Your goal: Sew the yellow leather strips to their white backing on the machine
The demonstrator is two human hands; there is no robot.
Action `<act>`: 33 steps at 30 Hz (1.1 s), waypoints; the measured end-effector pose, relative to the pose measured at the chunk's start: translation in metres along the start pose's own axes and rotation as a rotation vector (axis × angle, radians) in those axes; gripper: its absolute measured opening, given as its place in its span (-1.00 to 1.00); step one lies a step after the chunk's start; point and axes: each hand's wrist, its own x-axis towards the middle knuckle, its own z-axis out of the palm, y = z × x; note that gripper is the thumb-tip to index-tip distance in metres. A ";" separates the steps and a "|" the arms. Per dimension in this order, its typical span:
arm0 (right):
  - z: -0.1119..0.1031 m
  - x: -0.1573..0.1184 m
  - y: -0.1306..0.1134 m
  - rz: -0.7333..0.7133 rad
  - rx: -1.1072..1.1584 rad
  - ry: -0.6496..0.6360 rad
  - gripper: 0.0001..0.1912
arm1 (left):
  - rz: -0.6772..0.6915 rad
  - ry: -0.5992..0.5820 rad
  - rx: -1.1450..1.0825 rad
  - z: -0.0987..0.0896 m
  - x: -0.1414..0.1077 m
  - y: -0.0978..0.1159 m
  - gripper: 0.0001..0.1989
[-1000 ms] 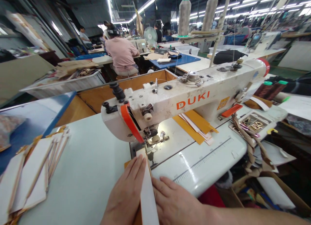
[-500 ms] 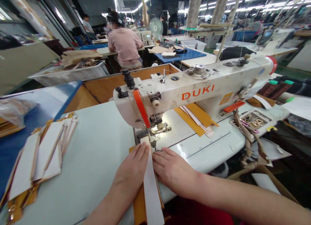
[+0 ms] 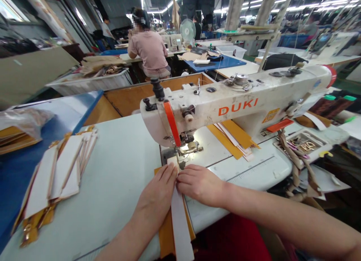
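A white strip [image 3: 180, 219] lies lengthwise over a mustard-coloured piece [image 3: 166, 236], its far end at the presser foot of the sewing machine [image 3: 194, 112]. My left hand [image 3: 159, 191] rests on the strip from the left, fingers close together and pressing its far end; the thumb is hidden. From the right, my right hand [image 3: 201, 185] has its fingers curled at the strip's edge, pinching it near the left fingertips. The machine's lamp lights the metal plate around the needle area, but the needle itself cannot be made out.
Several white-and-mustard pieces with metal hardware [image 3: 53, 178] are piled on the left. Mustard and white strips [image 3: 231, 138] lie beneath the machine arm. A tray of small metal parts [image 3: 304, 142] stands on the right. A person in pink [image 3: 149, 50] sits farther back.
The camera view has shifted, so the scene sits slightly farther right. My right fingers have curled in and moved closer to the left fingertips on the strip.
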 end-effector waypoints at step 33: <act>0.004 0.001 0.036 -0.036 0.000 0.052 -0.74 | -0.104 0.293 -0.045 0.006 0.039 -0.005 -0.66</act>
